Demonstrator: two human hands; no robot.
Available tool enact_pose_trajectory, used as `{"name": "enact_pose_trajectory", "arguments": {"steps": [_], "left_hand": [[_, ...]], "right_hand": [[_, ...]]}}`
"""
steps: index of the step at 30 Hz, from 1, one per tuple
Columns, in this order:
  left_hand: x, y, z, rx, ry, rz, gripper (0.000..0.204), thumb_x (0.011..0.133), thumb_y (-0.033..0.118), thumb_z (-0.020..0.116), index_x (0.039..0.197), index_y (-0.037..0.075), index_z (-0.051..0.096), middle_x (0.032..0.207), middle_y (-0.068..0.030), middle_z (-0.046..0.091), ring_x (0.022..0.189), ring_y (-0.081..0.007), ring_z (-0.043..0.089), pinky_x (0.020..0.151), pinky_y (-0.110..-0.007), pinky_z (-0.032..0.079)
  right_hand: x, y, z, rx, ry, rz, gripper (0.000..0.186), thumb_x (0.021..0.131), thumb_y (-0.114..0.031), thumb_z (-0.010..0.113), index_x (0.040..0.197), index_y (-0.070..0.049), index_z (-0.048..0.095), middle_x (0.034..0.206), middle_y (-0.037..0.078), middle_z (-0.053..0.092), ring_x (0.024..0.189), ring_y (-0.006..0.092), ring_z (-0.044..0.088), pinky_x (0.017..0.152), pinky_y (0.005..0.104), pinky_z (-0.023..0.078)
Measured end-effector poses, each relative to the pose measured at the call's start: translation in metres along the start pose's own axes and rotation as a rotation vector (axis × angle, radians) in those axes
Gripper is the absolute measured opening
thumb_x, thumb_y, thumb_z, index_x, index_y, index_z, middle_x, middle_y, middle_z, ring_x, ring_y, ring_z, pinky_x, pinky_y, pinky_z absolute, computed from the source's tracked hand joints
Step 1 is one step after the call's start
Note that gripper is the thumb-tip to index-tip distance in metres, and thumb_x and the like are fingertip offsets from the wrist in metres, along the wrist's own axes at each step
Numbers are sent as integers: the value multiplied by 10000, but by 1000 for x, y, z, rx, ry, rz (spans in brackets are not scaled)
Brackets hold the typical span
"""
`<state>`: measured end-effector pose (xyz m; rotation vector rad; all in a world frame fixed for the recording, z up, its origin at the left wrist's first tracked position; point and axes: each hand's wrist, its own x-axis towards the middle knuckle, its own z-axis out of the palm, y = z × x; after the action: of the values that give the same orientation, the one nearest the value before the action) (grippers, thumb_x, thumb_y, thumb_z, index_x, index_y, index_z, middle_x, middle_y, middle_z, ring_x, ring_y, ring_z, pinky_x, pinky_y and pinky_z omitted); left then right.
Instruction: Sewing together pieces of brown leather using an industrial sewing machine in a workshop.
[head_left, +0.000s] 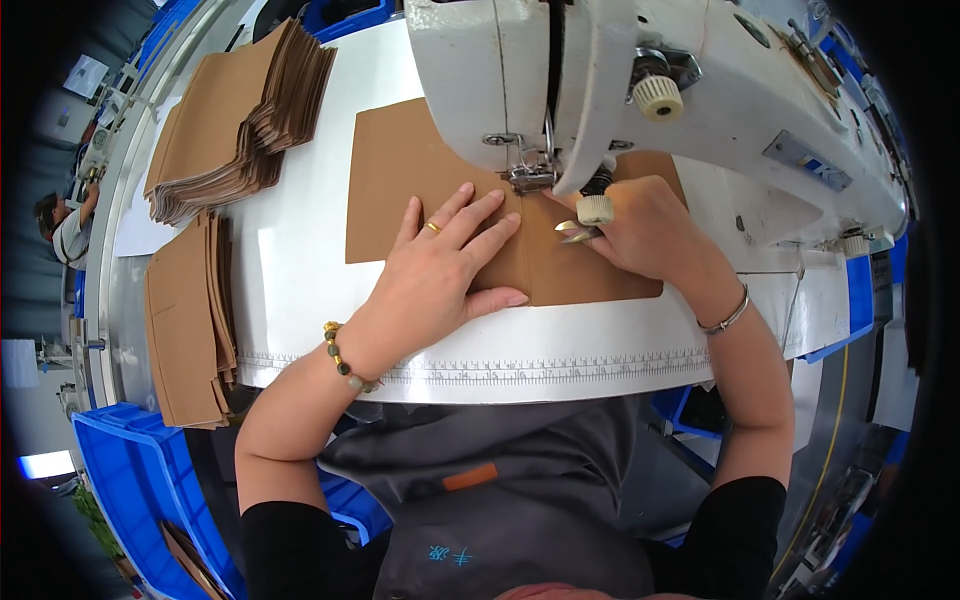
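A brown flat panel (394, 160) with a seam down its middle lies under the presser foot (532, 178) of a white sewing machine (480, 60). My left hand (440, 260) rests open on the panel left of the seam, fingertips just short of the foot. Right of the needle, my right hand (640, 225) is closed around small metal snips (575, 232), their tips pointing left over the panel; some of its fingers are hidden behind the machine's knob (594, 208).
Stacked brown pieces (220, 100) and more pieces (185, 320) lie along the table's left. A printed ruler strip (480, 372) runs along the front edge. Blue bins (150, 480) stand lower left and beside the table's right end. Another person (70, 225) is at the far left.
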<state>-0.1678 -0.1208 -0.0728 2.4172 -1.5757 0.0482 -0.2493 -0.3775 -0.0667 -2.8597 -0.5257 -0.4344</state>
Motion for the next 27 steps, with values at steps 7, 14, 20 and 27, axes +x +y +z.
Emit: {"name": "enact_pose_trajectory", "arguments": {"steps": [7, 14, 20, 27], "left_hand": [[4, -3, 1, 4, 19, 1, 723, 849, 524, 697, 1427, 125, 529, 1505, -100, 471, 1377, -354, 437, 1133, -613, 304], [5, -6, 3, -2, 28, -3, 723, 851, 515, 698, 1431, 118, 526, 1494, -102, 479, 1338, -348, 459, 1135, -612, 297], [6, -7, 3, -10, 29, 2, 718, 855, 511, 696, 1430, 116, 528, 1487, -104, 484, 1327, -349, 465, 1134, -614, 296], [7, -7, 3, -12, 40, -15, 710, 858, 508, 696, 1427, 117, 531, 1480, -106, 491, 1312, -352, 477, 1128, -619, 298]], "right_hand": [[2, 9, 5, 11, 28, -19, 242, 752, -142, 743, 975, -71, 683, 939, 47, 681, 724, 246, 680, 610, 353, 532], [4, 6, 7, -6, 59, -4, 233, 752, -163, 751, 957, -70, 690, 939, 54, 686, 728, 231, 687, 616, 349, 539], [3, 9, 12, -2, 66, -12, 237, 733, -142, 762, 948, -75, 687, 939, 55, 678, 727, 227, 682, 618, 350, 538], [3, 10, 9, 41, 76, 7, 234, 735, -132, 744, 956, -88, 681, 910, 50, 673, 758, 257, 676, 655, 374, 535]]}}
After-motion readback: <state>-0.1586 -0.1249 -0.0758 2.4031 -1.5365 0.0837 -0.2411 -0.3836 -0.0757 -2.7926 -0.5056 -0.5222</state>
